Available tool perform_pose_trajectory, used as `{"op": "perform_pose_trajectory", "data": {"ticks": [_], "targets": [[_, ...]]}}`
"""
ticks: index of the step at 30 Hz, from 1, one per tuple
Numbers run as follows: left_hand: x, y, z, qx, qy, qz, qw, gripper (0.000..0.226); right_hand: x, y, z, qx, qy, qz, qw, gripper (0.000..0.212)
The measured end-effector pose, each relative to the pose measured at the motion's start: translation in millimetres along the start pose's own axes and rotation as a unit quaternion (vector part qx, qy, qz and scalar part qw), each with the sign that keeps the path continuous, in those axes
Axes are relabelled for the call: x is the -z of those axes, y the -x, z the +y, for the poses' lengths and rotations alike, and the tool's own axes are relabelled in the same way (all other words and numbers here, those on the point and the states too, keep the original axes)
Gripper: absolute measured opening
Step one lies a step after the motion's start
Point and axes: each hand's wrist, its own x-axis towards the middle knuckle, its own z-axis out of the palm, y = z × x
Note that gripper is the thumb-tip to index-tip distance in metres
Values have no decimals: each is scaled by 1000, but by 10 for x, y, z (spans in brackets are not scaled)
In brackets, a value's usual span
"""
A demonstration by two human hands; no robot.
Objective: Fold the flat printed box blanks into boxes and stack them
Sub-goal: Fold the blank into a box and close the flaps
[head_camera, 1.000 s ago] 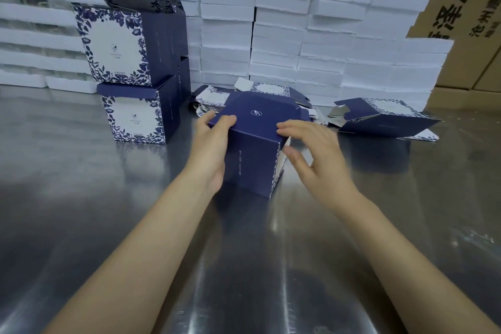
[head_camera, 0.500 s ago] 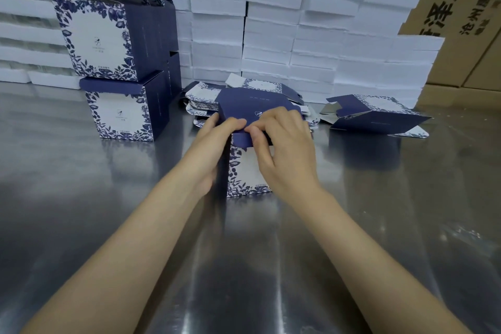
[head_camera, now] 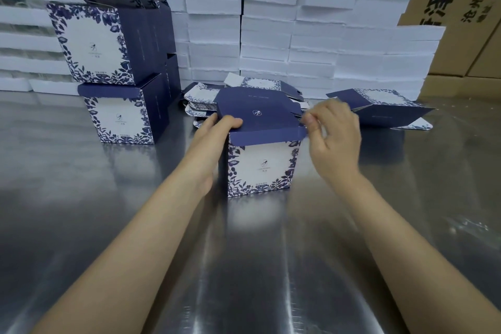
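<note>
Box point(head_camera: 261, 168) stands upright mid-table point(head_camera: 244, 266), floral face toward the camera. Its navy lid point(head_camera: 257, 114) is folded over the top w/ the tuck flap overhanging the front, not yet pushed in. Left hand point(head_camera: 214, 130) wraps the box's top-left corner, thumb curled onto the lid edge, prob. to brace the walls square. Right hand point(head_camera: 333, 138) is at the box's top-right corner, fingers curled. Thumb & forefinger appear to pinch the lid corner, likely to steer the flap in, though blur makes exact contact hard to read. Just behind the box: a pile of flat blanks point(head_camera: 200, 102). Left of the box: finished boxes point(head_camera: 119, 114) stacked two high, presumably this one's destination. Right of the box: a half-opened blank point(head_camera: 379, 108) lying on its side, within reach.
</note>
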Motion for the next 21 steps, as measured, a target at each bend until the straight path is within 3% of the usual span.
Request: {"op": "perform_pose_trajectory", "data": {"ticks": [2, 4, 6, 8, 11, 13, 17, 21], "targets": [[62, -22, 10, 21, 23, 31, 999, 5, -36, 175, 226, -30, 38, -106, 993, 16], [137, -46, 17, 36, 11, 34, 999, 9, -94, 297, 339, -127, -7, -179, 976, 16], [202, -58, 15, 39, -2, 19, 999, 13, -119, 253, 309, -186, -92, -94, 974, 14], [228, -65, 17, 39, 5, 8, 999, 15, -107, 161, 157, -150, -174, -13, 973, 16], [216, -59, 24, 35, 21, -4, 999, 10, -117, 221, -43, -21, -222, -69, 972, 36], [200, -74, 19, 19, 50, 3, 999, 11, -116, 269, -141, 4, -225, -97, 970, 43], [168, -57, 41, -11, 108, 4, 994, 13, -138, 262, -250, 34, -248, -62, 966, 31], [167, -43, 12, -17, 65, -38, 997, 67, -144, 291, -229, 34, -240, -55, 969, 26]]}}
